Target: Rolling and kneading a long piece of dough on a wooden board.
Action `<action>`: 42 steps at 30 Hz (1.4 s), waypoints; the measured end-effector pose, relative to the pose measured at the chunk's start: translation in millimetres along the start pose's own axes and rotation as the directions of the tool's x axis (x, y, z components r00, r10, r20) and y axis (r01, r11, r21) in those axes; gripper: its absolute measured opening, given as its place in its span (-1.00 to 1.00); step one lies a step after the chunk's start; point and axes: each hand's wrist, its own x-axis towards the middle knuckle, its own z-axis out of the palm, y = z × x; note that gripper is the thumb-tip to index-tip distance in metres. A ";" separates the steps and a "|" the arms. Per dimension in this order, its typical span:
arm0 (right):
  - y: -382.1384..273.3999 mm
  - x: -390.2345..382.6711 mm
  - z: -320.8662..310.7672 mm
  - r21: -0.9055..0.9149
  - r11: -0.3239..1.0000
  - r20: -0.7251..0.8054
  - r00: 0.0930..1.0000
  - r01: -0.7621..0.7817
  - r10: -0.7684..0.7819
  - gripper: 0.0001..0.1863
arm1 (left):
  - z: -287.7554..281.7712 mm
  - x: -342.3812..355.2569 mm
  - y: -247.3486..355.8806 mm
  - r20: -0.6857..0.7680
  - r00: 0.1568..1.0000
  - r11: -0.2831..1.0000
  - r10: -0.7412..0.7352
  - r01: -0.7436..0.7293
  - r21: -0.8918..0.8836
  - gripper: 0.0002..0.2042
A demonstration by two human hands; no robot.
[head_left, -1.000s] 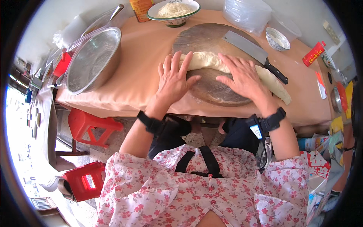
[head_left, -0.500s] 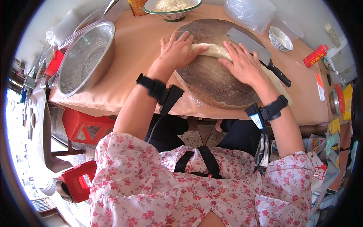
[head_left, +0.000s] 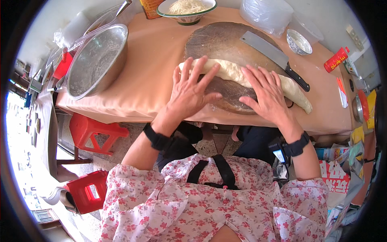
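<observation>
The left hand (head_left: 188, 92) and right hand (head_left: 269, 94) are resting on the dough (head_left: 229, 71), fingers spread open, not gripping it. The dough is lying across the board (head_left: 217, 38), its right end sticking out past it, so uneven pushing could be making thin spots. The knife (head_left: 265, 48) is lying just behind, so rolling too far could be bumping it.

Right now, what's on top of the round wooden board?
On the board: a long dough roll, its right end past the edge, and a cleaver blade. The left hand and right hand partly cover the dough; what lies beneath them can't be seen.
</observation>
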 end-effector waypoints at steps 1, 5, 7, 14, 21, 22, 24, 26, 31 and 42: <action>-2.5 -4.9 -1.3 -0.002 1.000 0.007 1.000 0.006 -0.006 -0.19 | -1.6 -6.7 2.9 0.018 1.000 1.000 0.004 -0.004 0.002 -0.26; -2.8 -5.5 -0.2 -0.017 1.000 0.017 1.000 0.008 -0.008 -0.16 | 0.6 -10.4 4.4 0.032 0.999 1.000 0.011 -0.011 0.000 -0.19; -0.9 0.2 1.9 -0.015 1.000 0.018 1.000 0.007 -0.006 -0.17 | 7.1 0.0 -0.5 0.020 1.000 1.000 0.007 -0.007 0.010 -0.19; 15.9 41.5 13.6 0.000 0.984 0.155 0.972 -0.181 0.178 -0.20 | 15.6 82.4 -26.2 0.139 0.983 0.992 -0.121 0.125 -0.020 -0.21; 18.6 45.2 22.8 -0.038 0.972 0.112 0.965 -0.233 0.236 -0.23 | 15.7 69.6 -25.1 0.204 0.969 0.986 -0.142 0.157 -0.061 -0.22; 17.1 38.5 23.2 -0.020 0.982 0.069 0.980 -0.187 0.188 -0.23 | 16.5 58.3 -24.0 0.128 0.989 0.996 -0.075 0.082 -0.047 -0.23; 10.1 27.2 21.3 0.002 0.991 0.021 0.991 -0.135 0.135 -0.23 | 10.3 35.5 -21.7 0.053 0.999 1.000 -0.009 0.010 -0.019 -0.24; 2.9 13.1 17.4 -0.015 0.998 -0.086 0.994 -0.064 0.062 -0.21 | 4.8 15.3 -16.5 -0.036 0.996 0.996 0.077 -0.078 -0.030 -0.25; -10.9 -10.5 8.8 0.014 0.999 -0.041 0.998 -0.039 0.039 -0.18 | -8.1 -19.9 -1.3 -0.025 0.998 0.999 0.049 -0.049 -0.005 -0.21; -14.8 -5.5 7.2 0.036 0.999 -0.060 0.998 -0.031 0.033 -0.19 | 11.6 57.3 21.3 0.163 0.984 0.997 0.075 -0.075 -0.007 -0.15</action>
